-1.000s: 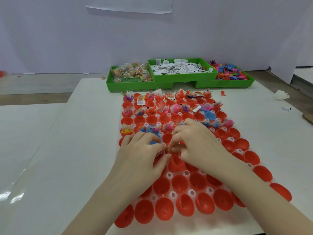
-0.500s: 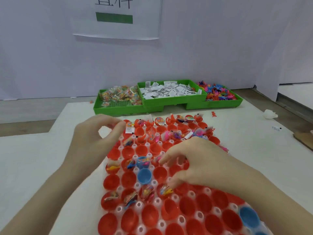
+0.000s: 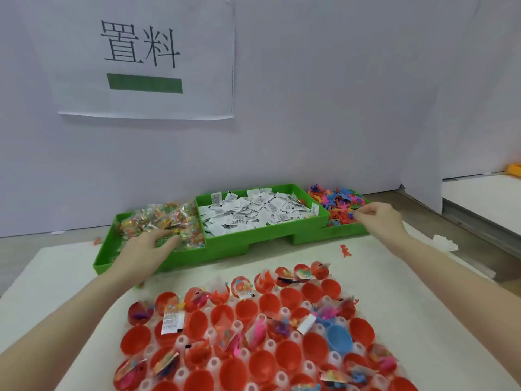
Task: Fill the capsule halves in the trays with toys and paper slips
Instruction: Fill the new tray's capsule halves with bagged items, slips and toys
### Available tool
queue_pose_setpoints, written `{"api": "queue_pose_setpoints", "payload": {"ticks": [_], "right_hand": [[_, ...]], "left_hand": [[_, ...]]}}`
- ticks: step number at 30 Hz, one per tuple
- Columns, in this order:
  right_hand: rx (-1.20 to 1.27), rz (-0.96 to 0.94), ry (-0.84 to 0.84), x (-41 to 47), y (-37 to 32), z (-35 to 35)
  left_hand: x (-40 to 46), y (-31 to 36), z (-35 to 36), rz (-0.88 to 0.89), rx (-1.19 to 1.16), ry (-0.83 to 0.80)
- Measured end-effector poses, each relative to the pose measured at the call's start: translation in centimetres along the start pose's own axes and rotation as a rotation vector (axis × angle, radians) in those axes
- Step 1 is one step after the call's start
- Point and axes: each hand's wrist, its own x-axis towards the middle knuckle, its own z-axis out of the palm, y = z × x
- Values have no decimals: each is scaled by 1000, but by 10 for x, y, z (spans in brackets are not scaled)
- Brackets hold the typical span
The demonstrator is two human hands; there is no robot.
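Observation:
A clear tray (image 3: 181,341) near me holds rows of red capsule halves (image 3: 290,354) and one blue half (image 3: 339,338); several hold bagged toys and paper slips. Three green bins stand behind it. My left hand (image 3: 146,248) reaches into the left bin (image 3: 105,256), fingers stretched toward the bagged toys (image 3: 160,218). My right hand (image 3: 379,218) is at the right bin's pile of loose coloured toys (image 3: 335,206), its curled fingertips pinching at a toy on the pile's near edge. The middle bin holds paper slips (image 3: 251,211).
A stray red toy (image 3: 345,251) lies on the white table between the bins and the capsule tray. A crumpled white scrap (image 3: 444,242) sits at the right. A paper sign (image 3: 143,57) hangs on the wall behind. Another white surface (image 3: 485,198) lies to the far right.
Both hands left the capsule tray and moved forward, the left into the bagged-toy bin and the right to the loose-toy bin. My head tilted up, showing the wall sign.

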Motion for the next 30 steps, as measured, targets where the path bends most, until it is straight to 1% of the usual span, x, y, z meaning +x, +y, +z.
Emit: {"api": "queue_pose_setpoints", "payload": {"ticks": [3, 5, 7, 10, 12, 14, 16, 18, 21, 24, 25, 27, 28, 30], "right_hand": [[-173, -87, -136, 19, -4, 20], [-277, -63, -217, 27, -6, 34], [-368, -10, -231, 33, -6, 44], [-301, 25, -127, 39, -7, 52], [-251, 23, -60, 40, -9, 55], [-234, 6, 12, 40, -10, 56], [-264, -52, 101, 37, -11, 55], [-234, -138, 203, 34, -12, 54], [-55, -219, 302, 31, -16, 51], [105, -216, 380, 30, -25, 49], [140, -217, 362, 29, -29, 50], [143, -252, 226, 24, -39, 55], [96, -278, 128, 21, -45, 59], [-76, -327, -59, 17, -57, 64]], "left_hand": [[15, 4, 9, -34, 198, -104], [23, 9, 13, -55, 230, -117], [29, 13, 17, -57, 217, -90], [35, 14, 21, -95, 100, -4], [38, 13, 23, -130, -23, 63], [41, 11, 23, -137, -97, 119], [44, 10, 22, -121, -112, 146], [44, 9, 22, -91, -92, 153], [42, 8, 20, -64, -56, 152], [42, 5, 11, -161, -8, 140], [42, 4, 7, -210, -29, 127], [40, 3, 2, -265, -94, 108], [38, 2, 1, -264, -117, 107], [36, 1, -1, -236, -154, 122]]}}
